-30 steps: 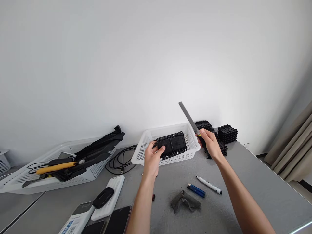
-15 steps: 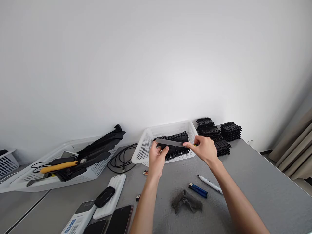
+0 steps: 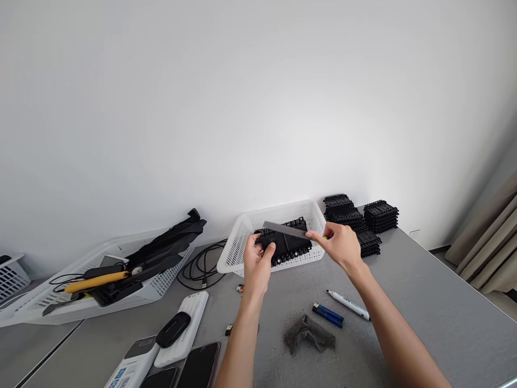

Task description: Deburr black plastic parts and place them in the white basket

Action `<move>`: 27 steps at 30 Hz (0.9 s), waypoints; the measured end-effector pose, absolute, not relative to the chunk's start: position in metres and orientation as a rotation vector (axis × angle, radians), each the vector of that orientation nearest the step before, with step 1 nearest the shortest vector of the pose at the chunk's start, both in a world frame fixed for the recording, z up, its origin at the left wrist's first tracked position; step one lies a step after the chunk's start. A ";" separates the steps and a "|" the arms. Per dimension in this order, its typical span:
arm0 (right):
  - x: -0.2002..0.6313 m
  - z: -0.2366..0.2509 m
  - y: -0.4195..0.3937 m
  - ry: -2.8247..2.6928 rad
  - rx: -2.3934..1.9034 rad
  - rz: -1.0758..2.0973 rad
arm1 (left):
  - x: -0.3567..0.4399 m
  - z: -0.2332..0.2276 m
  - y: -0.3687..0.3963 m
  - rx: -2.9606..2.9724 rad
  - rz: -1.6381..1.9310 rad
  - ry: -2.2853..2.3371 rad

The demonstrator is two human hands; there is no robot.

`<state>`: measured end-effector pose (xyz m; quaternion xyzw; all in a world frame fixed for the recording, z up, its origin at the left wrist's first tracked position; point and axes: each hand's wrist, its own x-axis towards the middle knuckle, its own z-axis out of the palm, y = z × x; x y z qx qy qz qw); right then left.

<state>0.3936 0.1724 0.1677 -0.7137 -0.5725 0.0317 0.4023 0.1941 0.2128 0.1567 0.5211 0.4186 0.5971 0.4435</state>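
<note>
My left hand (image 3: 257,269) is closed on the left end of a black plastic panel (image 3: 291,247) with knobbly, toothed edges, thumb on top. In my right hand (image 3: 342,245) is a flat metal file (image 3: 285,230), gripped near its handle; a bit of yellow-green shows by the fingers. The grey blade slants across above the panel, its free tip up to the left. Whether blade and panel touch, I cannot tell. Both are held over the white perforated basket (image 3: 231,261), and the panel hides much of its inside.
Stacks of similar black panels (image 3: 381,215) stand right of the basket. Nearer lie a marker (image 3: 349,305), a blue lighter (image 3: 327,314) and a grey rag (image 3: 309,334). Leftward are a coiled black cable (image 3: 197,272), power banks (image 3: 181,328), a phone (image 3: 198,366) and a filled white basket (image 3: 157,285).
The file has shifted slightly right, and its blade now slopes more steeply with the tip higher. The panel has tilted a little in my left hand.
</note>
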 end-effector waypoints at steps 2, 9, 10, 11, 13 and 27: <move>0.382 0.168 0.171 -1.485 -1.801 0.070 | 0.197 0.158 0.211 1.304 1.510 1.007; 0.395 0.164 0.177 -1.431 -1.846 0.018 | 0.190 0.165 0.209 1.244 1.533 1.010; 0.400 0.164 0.177 -1.410 -1.853 0.011 | 0.188 0.165 0.210 1.234 1.533 1.021; 0.402 0.164 0.177 -1.400 -1.854 0.003 | 0.188 0.164 0.211 1.227 1.530 1.031; 0.399 0.165 0.175 -1.418 -1.838 -0.004 | 0.189 0.163 0.212 1.220 1.519 1.044; 0.409 0.166 0.176 -1.390 -1.856 0.052 | 0.186 0.166 0.212 1.244 1.536 1.102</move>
